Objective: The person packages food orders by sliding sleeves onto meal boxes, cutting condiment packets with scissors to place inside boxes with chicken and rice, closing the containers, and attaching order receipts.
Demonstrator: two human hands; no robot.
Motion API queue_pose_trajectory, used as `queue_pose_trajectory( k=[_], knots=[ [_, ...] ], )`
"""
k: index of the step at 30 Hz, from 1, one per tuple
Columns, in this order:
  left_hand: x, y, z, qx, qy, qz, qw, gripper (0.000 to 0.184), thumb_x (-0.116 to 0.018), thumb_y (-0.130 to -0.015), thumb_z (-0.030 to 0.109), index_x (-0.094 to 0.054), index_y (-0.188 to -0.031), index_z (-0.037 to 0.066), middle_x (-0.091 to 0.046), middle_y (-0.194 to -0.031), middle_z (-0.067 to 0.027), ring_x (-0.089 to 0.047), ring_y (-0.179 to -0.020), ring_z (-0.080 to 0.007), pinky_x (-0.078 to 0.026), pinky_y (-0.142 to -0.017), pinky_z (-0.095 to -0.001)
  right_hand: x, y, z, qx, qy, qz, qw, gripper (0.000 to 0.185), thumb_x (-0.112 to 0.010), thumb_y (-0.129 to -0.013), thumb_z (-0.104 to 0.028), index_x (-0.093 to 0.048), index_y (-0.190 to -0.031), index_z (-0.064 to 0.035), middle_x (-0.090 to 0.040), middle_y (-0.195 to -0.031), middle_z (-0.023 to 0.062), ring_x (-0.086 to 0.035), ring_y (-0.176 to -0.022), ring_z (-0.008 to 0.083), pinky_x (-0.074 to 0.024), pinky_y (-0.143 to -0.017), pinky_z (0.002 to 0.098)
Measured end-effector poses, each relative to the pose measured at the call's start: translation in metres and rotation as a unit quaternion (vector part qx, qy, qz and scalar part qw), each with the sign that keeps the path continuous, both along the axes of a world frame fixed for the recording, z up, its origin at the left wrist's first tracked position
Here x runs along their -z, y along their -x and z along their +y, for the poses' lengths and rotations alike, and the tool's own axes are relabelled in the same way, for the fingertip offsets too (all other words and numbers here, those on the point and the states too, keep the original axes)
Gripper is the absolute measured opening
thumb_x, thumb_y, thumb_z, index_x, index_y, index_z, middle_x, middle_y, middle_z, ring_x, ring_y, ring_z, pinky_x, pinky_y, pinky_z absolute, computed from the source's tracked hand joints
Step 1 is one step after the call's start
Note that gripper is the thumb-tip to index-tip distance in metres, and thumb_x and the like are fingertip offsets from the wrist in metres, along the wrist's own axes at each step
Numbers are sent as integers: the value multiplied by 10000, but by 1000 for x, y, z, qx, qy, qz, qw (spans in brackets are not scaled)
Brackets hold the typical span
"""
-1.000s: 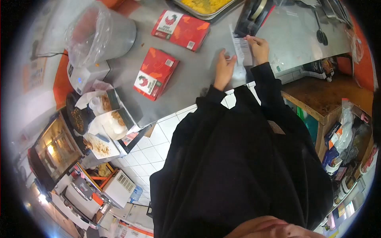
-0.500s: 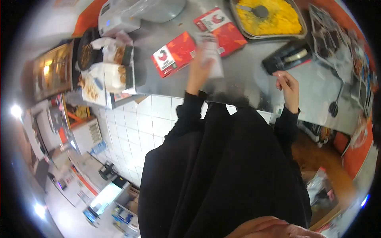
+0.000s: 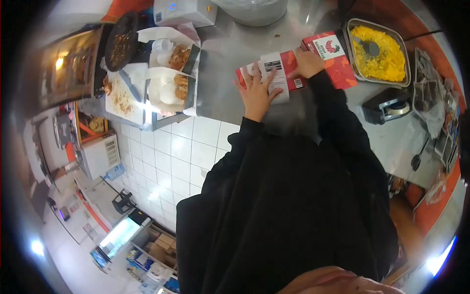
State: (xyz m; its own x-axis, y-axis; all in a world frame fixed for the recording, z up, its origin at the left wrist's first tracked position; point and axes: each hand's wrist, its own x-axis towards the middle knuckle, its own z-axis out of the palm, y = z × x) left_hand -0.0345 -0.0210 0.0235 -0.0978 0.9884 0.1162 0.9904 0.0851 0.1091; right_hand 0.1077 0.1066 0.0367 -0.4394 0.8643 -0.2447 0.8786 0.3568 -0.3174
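My left hand [image 3: 258, 94] lies with fingers spread over a white printed paper slip [image 3: 277, 78] and the red-and-white food box [image 3: 290, 62] under it. At the right end of that box, my right hand [image 3: 309, 63] presses down with bent fingers and its thumb toward the slip; whatever is in its fingers is hidden. Just beyond it lies a second red-and-white food box [image 3: 338, 68] with a rooster print. Farther right stands a black tape dispenser [image 3: 387, 109] with a roll in it.
A metal tray [image 3: 363, 77] of yellow rice holds a scoop [image 3: 370, 48]. To the left are two open boxes with rice and meat [image 3: 169, 90], a cutting board [image 3: 117, 100] with a knife [image 3: 129, 84], and a dark pan [image 3: 121, 49]. Behind sits a white machine [image 3: 186, 12].
My right hand has moved left from beside the tape dispenser onto the box. My left hand has spread flat over the slip, which now lies on the box. The view has shifted.
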Motion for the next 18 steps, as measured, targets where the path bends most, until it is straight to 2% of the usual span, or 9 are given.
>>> queue_pose_trajectory(
  k=[3,4,5,6,8,10,14,15,18],
  knots=[
    [7,25,-6,-92,-12,-140,986,776,-612,-675,466,-267,-1314,192,-239,-1333,-190,-148,-1241,-389,-134,-907,-639,13,-28,9,-66,46,41,996,581,-719,-561,-411,-462,-884,-2,-585,-781,197,-572,-776,361,-455,-647,421],
    [17,37,-9,-64,-67,-266,960,774,-616,-747,320,-175,-1327,57,-276,-1308,-199,-240,-1221,-327,-203,-947,-540,14,-29,1,-49,79,105,990,607,-697,-589,-439,-456,-909,17,-579,-791,212,-568,-762,374,-456,-647,420],
    [32,40,-13,-55,-58,-273,959,774,-616,-747,320,-175,-1327,57,-276,-1308,-199,-240,-1221,-327,-203,-947,-540,15,-28,-10,-31,111,170,979,637,-675,-617,-467,-450,-934,37,-573,-801,227,-564,-749,387,-456,-646,419],
    [46,42,-17,-112,-32,-537,835,741,-606,-767,252,-165,-1322,32,-310,-1287,-181,-303,-1182,-278,-250,-943,-458,20,-19,-23,-16,115,166,979,637,-675,-617,-467,-450,-934,37,-573,-801,227,-564,-749,387,-456,-646,419],
    [51,44,-16,-161,15,-754,637,711,-595,-788,183,-155,-1317,6,-343,-1265,-163,-366,-1142,-229,-297,-939,-377,26,8,-49,133,41,80,987,740,-590,-674,-532,-388,-1034,82,-566,-819,237,-572,-736,365,-458,-612,431],
    [37,52,-10,-184,48,-726,661,624,-536,-819,105,-169,-1309,-16,-397,-1213,-134,-435,-1054,-177,-340,-895,-267,16,12,-62,182,47,98,977,723,-599,-677,-518,-386,-1030,76,-566,-817,238,-573,-715,368,-458,-598,425],
    [-46,58,34,-79,112,-668,731,627,-541,-809,108,-183,-1310,-13,-419,-1196,-147,-445,-1047,-194,-350,-887,-290,-34,-8,-89,292,8,253,922,662,-662,-672,-431,-379,-1016,58,-576,-810,215,-593,-675,329,-468,-565,380],
    [-68,55,49,5,117,-640,759,630,-542,-804,113,-189,-1309,-14,-412,-1206,-159,-441,-1057,-201,-344,-893,-292,-52,-16,-91,305,3,249,919,662,-662,-672,-431,-379,-1016,58,-576,-810,215,-593,-675,329,-468,-565,380],
    [-88,29,98,154,154,-574,789,653,-558,-790,139,-194,-1310,-14,-396,-1227,-182,-430,-1080,-220,-332,-906,-300,-75,-42,-92,431,8,386,816,593,-727,-645,-317,-378,-974,31,-585,-785,151,-609,-685,212,-472,-560,285]
  ],
)
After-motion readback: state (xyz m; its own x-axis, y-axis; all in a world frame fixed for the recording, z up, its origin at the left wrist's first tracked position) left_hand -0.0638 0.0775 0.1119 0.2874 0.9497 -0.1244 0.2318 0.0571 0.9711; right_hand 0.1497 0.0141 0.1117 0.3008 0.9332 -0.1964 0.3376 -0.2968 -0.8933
